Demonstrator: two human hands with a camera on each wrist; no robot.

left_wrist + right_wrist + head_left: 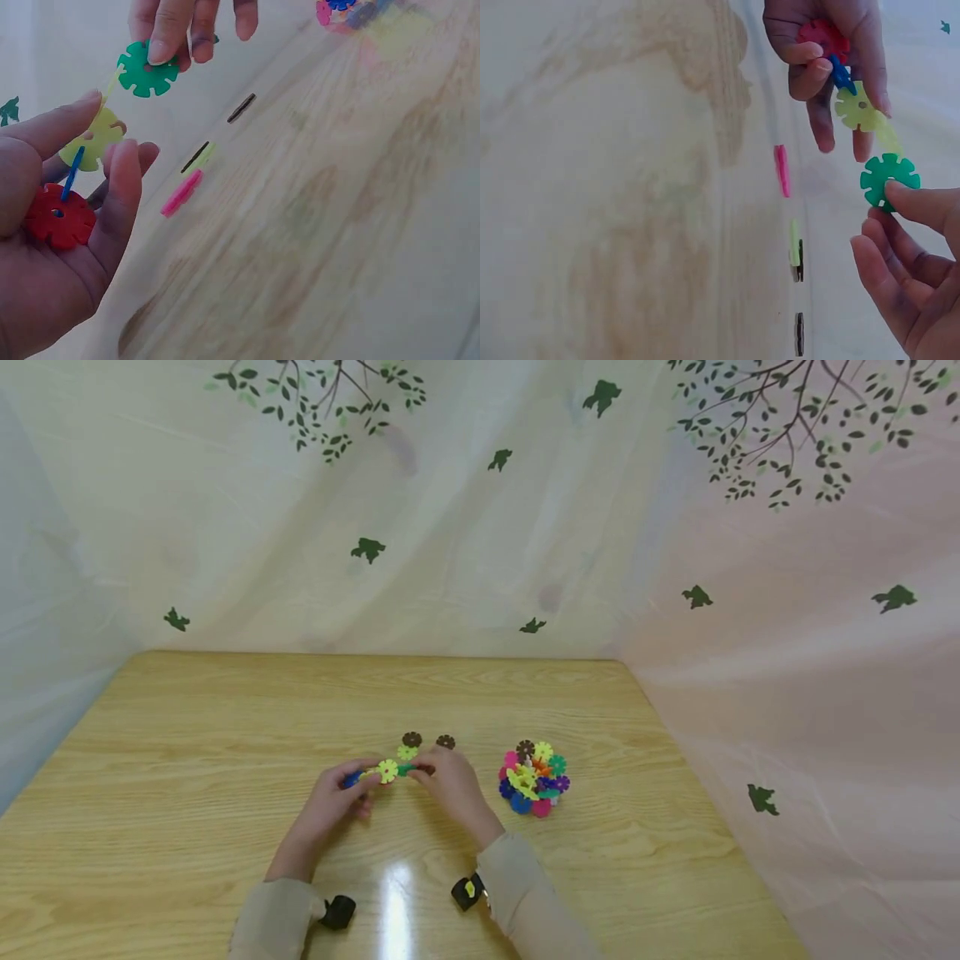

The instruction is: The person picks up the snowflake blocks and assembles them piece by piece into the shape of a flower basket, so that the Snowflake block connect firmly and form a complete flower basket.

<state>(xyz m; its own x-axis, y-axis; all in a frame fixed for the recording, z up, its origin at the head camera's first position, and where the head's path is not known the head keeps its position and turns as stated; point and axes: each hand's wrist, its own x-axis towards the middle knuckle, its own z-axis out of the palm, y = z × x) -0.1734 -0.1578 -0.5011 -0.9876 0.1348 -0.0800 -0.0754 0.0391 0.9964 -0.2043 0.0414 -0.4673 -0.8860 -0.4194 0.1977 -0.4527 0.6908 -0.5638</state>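
Some notched discs (387,771) in my head view run from left hand (330,799) to right hand (455,785), towards three o'clock. Left wrist view: left hand half-curls round the red disc (75,226); one o'clock is their line. Right wrist view: right hand pinches the green disc (875,177).

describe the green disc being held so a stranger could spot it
Over the wooden table, a left hand and right hand hold a chain of notched discs between them. At the right hand's end, pinched by that hand, is the green disc, set apart by colour from the chain's yellow discs, blue disc and red disc.
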